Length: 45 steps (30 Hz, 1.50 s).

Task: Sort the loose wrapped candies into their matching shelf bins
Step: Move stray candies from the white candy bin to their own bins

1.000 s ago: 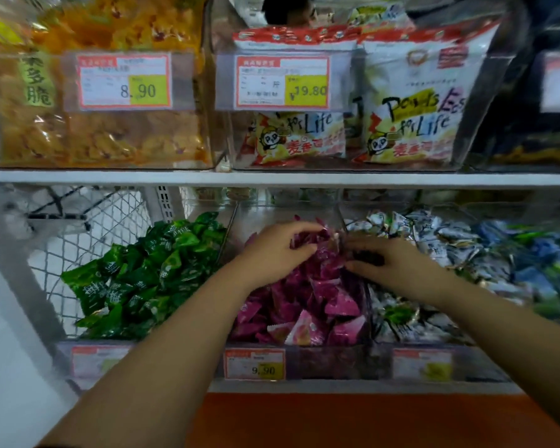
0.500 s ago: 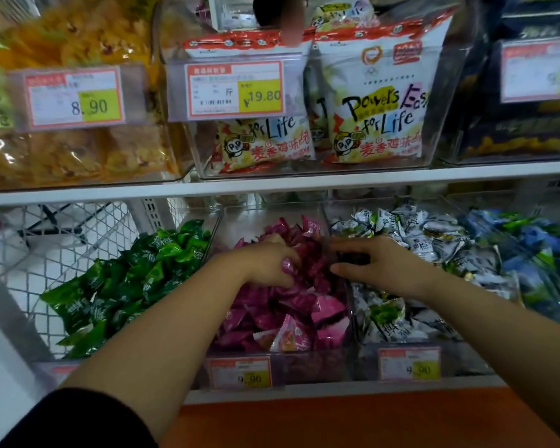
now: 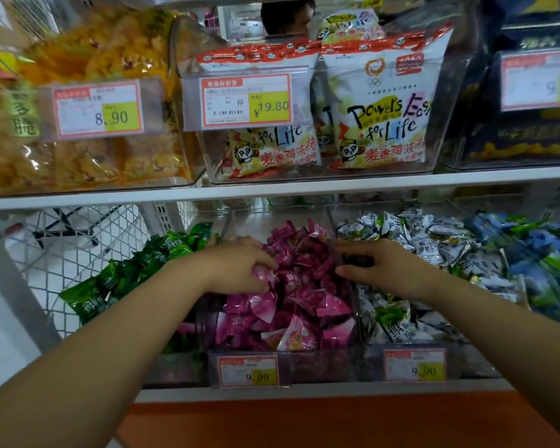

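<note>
- The left hand (image 3: 236, 266) is sunk in the pink candies (image 3: 299, 295), palm down, at the left side of their bin (image 3: 320, 363).
- Its fingers (image 3: 261, 253) curl narrowly into the heap and pinch a pink wrapper or two.
- The right hand (image 3: 382, 268) rests at the wall between the pink bin and the white bin (image 3: 459, 363).
- Its fingers (image 3: 356, 250) curl over something dark there, with the thumb below. I cannot tell whether they hold a candy or the wall itself.
- The white candies (image 3: 434, 247) fill the bin under the right wrist; a green-marked one lies low among them.
- The green candies (image 3: 136, 273) lie left of the pink, the blue candies (image 3: 537, 253) far right.
- All four sorts sit on the lower shelf (image 3: 304, 391).
- Tags (image 3: 248, 371) reading 9.90 front the pink and white bins.
- On the upper shelf (image 3: 304, 189) stand snack bags (image 3: 382, 105) in clear boxes.
</note>
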{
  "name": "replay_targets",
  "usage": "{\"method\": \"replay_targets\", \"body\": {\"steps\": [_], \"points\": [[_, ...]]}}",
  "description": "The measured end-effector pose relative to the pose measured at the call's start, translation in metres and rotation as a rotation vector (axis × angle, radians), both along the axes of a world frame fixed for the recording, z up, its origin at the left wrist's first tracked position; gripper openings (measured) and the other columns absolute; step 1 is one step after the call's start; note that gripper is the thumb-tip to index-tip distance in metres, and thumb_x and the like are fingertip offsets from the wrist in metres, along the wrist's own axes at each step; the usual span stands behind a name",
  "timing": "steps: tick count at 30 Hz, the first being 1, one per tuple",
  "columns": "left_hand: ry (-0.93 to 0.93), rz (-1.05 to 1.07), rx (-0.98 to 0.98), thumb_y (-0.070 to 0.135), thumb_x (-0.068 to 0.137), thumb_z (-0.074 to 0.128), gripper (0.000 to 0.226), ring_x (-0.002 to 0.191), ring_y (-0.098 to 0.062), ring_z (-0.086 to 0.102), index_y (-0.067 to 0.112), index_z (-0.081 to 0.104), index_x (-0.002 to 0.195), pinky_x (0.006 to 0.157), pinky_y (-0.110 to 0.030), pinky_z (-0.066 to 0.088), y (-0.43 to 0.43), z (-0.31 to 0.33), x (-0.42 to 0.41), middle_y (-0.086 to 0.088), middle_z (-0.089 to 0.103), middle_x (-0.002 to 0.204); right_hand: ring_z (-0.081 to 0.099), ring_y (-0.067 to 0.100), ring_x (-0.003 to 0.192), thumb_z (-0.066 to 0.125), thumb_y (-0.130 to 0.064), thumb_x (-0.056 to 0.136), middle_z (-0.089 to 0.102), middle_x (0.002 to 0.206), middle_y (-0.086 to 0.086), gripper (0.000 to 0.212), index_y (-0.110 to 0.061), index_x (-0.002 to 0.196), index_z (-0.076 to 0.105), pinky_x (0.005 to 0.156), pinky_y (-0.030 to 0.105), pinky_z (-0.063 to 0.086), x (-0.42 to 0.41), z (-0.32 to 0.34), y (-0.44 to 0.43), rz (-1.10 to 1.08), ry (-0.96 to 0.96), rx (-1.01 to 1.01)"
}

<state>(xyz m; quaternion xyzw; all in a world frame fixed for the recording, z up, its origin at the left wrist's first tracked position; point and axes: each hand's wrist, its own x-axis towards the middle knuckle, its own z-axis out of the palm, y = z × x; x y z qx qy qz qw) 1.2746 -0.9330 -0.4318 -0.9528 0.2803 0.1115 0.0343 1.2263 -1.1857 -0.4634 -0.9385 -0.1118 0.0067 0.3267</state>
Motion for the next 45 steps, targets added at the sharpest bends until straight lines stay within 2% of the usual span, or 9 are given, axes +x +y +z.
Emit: {"method": "replay_targets", "body": {"steps": [6, 12, 18, 25, 29, 33, 37, 40, 45], "points": [[0.307, -0.272, -0.317, 0.036, 0.092, 0.058, 0.044, 0.131, -0.004, 0.032, 0.034, 0.049, 0.134, 0.1, -0.016, 0.024, -0.044, -0.006, -0.035, 0.01, 0.035, 0.146, 0.04, 0.009, 0.133, 0.062, -0.04, 0.087, 0.039, 0.147, -0.013, 0.051, -0.027, 0.135, 0.051, 0.107, 0.023, 0.033, 0.001, 0.0, 0.0, -0.01, -0.013, 0.015], [0.342, -0.291, -0.261, 0.03, 0.093, 0.058, 0.037, 0.126, -0.014, 0.036, 0.026, 0.055, 0.129, 0.102, -0.024, 0.031, -0.052, -0.034, -0.028, 0.001, 0.037, 0.139, 0.037, 0.007, 0.135, 0.06, -0.041, 0.088, 0.035, 0.15, -0.014, 0.051, -0.028, 0.137, 0.049, 0.103, 0.018, 0.029, 0.002, -0.001, -0.001, 0.004, -0.004, -0.012], [-0.003, -0.294, -0.089, 0.015, 0.089, 0.059, 0.04, 0.117, -0.017, 0.042, 0.034, 0.055, 0.124, 0.093, -0.032, 0.039, -0.031, -0.036, -0.008, 0.003, 0.046, 0.13, 0.037, 0.009, 0.135, 0.058, -0.041, 0.089, 0.035, 0.15, -0.014, 0.051, -0.027, 0.137, 0.049, 0.106, 0.02, 0.03, 0.002, -0.002, -0.002, 0.006, -0.005, -0.015], [-0.212, -0.189, -0.044, 0.027, 0.091, 0.059, 0.037, 0.134, -0.017, 0.022, 0.046, 0.055, 0.123, 0.107, -0.048, 0.028, -0.002, -0.033, 0.014, 0.012, 0.036, 0.142, 0.037, 0.009, 0.135, 0.059, -0.04, 0.089, 0.035, 0.15, -0.015, 0.051, -0.028, 0.137, 0.049, 0.11, 0.026, 0.032, 0.003, -0.001, -0.002, 0.01, 0.015, 0.013], [-0.127, -0.145, -0.145, 0.028, 0.093, 0.056, 0.035, 0.14, -0.017, 0.016, 0.047, 0.055, 0.123, 0.111, -0.047, 0.02, 0.003, -0.03, 0.018, 0.011, 0.03, 0.148, 0.037, 0.01, 0.135, 0.059, -0.039, 0.089, 0.036, 0.15, -0.014, 0.051, -0.027, 0.137, 0.049, 0.111, 0.029, 0.033, 0.003, -0.002, -0.002, 0.015, 0.02, 0.036], [0.029, -0.128, -0.266, 0.04, 0.093, 0.055, 0.034, 0.143, -0.008, 0.005, 0.053, 0.051, 0.124, 0.111, -0.053, -0.005, -0.009, -0.017, -0.004, 0.018, 0.02, 0.153, 0.038, 0.009, 0.134, 0.06, -0.039, 0.088, 0.035, 0.149, -0.016, 0.05, -0.029, 0.136, 0.05, 0.109, 0.027, 0.033, 0.003, -0.002, -0.002, 0.015, 0.022, 0.045], [0.296, -0.289, -0.345, 0.041, 0.093, 0.054, 0.033, 0.133, 0.0, 0.026, 0.04, 0.057, 0.125, 0.11, -0.026, 0.014, -0.032, -0.017, -0.037, 0.015, 0.034, 0.148, 0.038, 0.008, 0.134, 0.06, -0.039, 0.088, 0.034, 0.149, -0.016, 0.05, -0.028, 0.135, 0.05, 0.106, 0.023, 0.032, 0.003, -0.003, -0.002, 0.004, 0.007, 0.034], [0.292, -0.271, -0.275, 0.042, 0.094, 0.051, 0.034, 0.137, -0.005, 0.025, 0.038, 0.055, 0.128, 0.112, -0.045, -0.005, -0.038, -0.034, -0.042, 0.013, 0.031, 0.15, 0.038, 0.009, 0.134, 0.059, -0.039, 0.089, 0.034, 0.15, -0.015, 0.05, -0.028, 0.137, 0.049, 0.107, 0.024, 0.032, 0.001, -0.002, -0.001, 0.006, 0.005, 0.017], [0.055, -0.294, -0.064, 0.039, 0.091, 0.056, 0.041, 0.139, -0.015, 0.023, 0.028, 0.054, 0.131, 0.111, -0.058, -0.012, -0.038, -0.052, -0.024, 0.007, 0.027, 0.151, 0.038, 0.01, 0.134, 0.057, -0.04, 0.09, 0.032, 0.151, -0.016, 0.05, -0.028, 0.138, 0.048, 0.108, 0.024, 0.032, 0.001, -0.003, -0.001, 0.002, 0.015, 0.006]]}}
